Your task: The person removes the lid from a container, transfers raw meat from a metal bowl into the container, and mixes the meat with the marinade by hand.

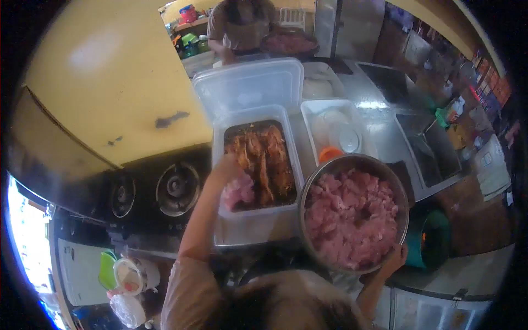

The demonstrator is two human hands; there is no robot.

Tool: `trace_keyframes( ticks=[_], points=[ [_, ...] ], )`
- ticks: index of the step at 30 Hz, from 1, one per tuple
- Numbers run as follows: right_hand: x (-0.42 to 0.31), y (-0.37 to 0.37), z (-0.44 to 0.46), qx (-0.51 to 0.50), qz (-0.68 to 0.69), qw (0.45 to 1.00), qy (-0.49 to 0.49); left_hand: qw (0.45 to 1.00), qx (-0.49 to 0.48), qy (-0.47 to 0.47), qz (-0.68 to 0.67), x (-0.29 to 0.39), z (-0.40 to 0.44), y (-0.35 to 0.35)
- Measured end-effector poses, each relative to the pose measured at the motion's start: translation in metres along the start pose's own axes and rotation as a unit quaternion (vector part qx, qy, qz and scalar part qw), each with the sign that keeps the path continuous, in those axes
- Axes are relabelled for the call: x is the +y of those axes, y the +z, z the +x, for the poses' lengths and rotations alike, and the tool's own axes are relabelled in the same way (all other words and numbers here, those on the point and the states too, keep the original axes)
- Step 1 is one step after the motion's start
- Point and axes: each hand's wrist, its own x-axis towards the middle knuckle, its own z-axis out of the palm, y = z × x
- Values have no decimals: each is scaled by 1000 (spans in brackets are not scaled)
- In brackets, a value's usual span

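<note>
**Our left hand [224, 169] holds a clump [239, 190] of raw meat over the tub [297, 177]**

We have the fingers of our left hand mostly closed round the clump, which hangs below them at the tub's near-left corner. Under and beyond that grip, the tub holds reddish-brown strips [264, 159] in dark sauce. Its clear lid [253, 82] stands tilted open at the far side.

To the right of that grip sits a big round bowl [405, 220], filled with pieces of pink meat [352, 214]. Our right hand [395, 258] is curled on the bowl's near-right rim, fingers partly closed.

Beyond the bowl, a white tray [309, 108] holds pale, rounded items and 1 orange thing [330, 154]; a 2nd tray [334, 77] lies farther off. To the left of our left hand, we see 2 burners [177, 188] on the stove [144, 165]. Far right of our right hand, a pale sheet [491, 165] bears a mark too blurred to read.
</note>
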Motion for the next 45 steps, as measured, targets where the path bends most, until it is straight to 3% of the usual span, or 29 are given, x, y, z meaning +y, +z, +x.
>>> trace_keyframes(
  ticks=[4, 7, 10, 11, 13, 15, 18, 21, 24, 27, 30, 33, 37, 39, 43, 45],
  points=[
    [13, -5, 1, -38, -28, 999, 2, 974, 41, -147, 167, 10, 50, 37],
    [-5, 2, -2, -11, 65, 997, 45, 946, 87, -199, 242, 28, 57, 48],
    [-36, 15, -10, 25, 76, 993, 89, 939, 138, -285, 135, 21, 72, 59],
    [-31, 11, -8, 16, 61, 995, 78, 948, 119, -227, 188, 7, 73, 61],
    [-18, 4, -5, 0, 31, 998, 57, 955, 107, -204, 185, -8, 74, 60],
    [-13, 5, -7, 5, 76, 996, 50, 956, 126, -213, 157, 3, 61, 54],
    [-11, 5, -8, 4, 111, 992, 58, 972, 59, -135, 182, 6, 48, 34],
    [-12, 3, -7, -16, 133, 989, 65, 956, 101, -250, -118, -9, 55, 32],
    [-15, 3, -6, -12, 97, 993, 67, 944, 67, -183, -266, -11, 47, 20],
    [-28, 12, -9, 30, 58, 995, 75, 957, 244, -72, -136, 4, 43, 10],
    [-17, 6, -6, 5, 67, 995, 73, 945, 243, -45, -213, 16, 57, 9],
    [4, -7, 1, -30, 62, 995, 66, 957, 157, -76, -233, 59, 57, -10],
    [11, -3, 0, 28, 69, 995, 72, 964, 187, -134, -137, 79, 88, 4],
    [-9, 1, -7, 4, 82, 995, 50, 962, 190, -151, -123, 72, 110, 26],
    [-38, 20, -15, 54, 124, 987, 84, 967, 198, -67, -148, 65, 103, 34],
    [-28, 12, -10, 19, 81, 995, 62, 972, 200, -29, -117, 61, 78, 29]
  ],
)
